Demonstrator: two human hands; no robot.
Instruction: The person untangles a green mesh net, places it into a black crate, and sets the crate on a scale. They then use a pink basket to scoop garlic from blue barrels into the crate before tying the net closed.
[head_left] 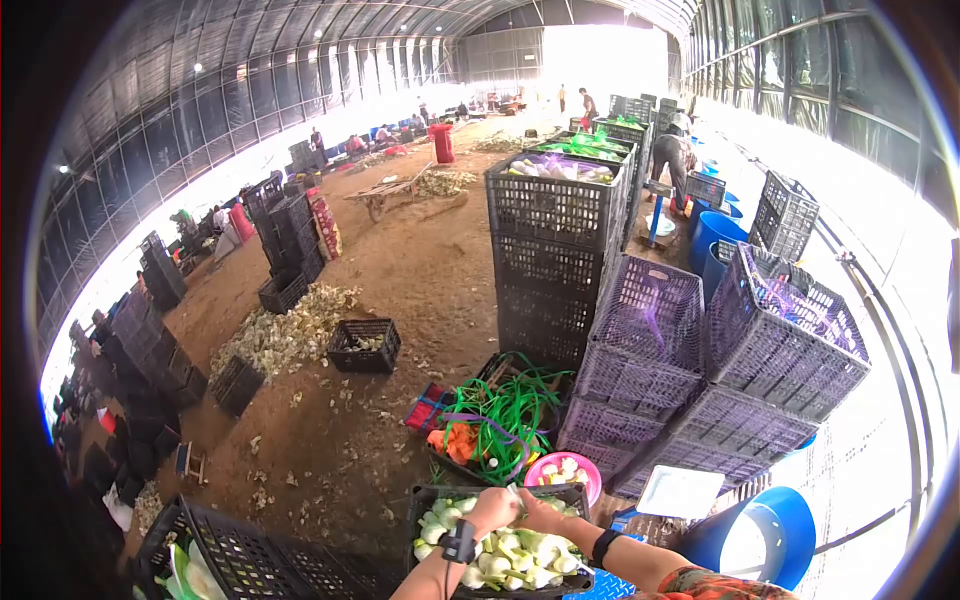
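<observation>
My left hand (491, 512), with a black device strapped at the wrist, is closed above a black plastic crate (416, 530). Against it my right hand (545, 514) is closed too, a black band round that wrist. A pale vegetable bulb (515, 492) shows between the fingertips, most of it hidden by them. White and pale green bulbs (510, 560) fill the crate beneath both hands. Just beyond the crate is a pink basin (596, 484) with cut white pieces in it.
Green straps (510, 410) and orange cloth (455, 443) lie in a crate ahead. Tall stacked crates (550, 270) and purple-lined crates (640, 350) stand front right, near a blue tub (795, 530) and white tray (680, 492). Peelings (285, 330) cover the floor left; a person (675, 155) bends farther off.
</observation>
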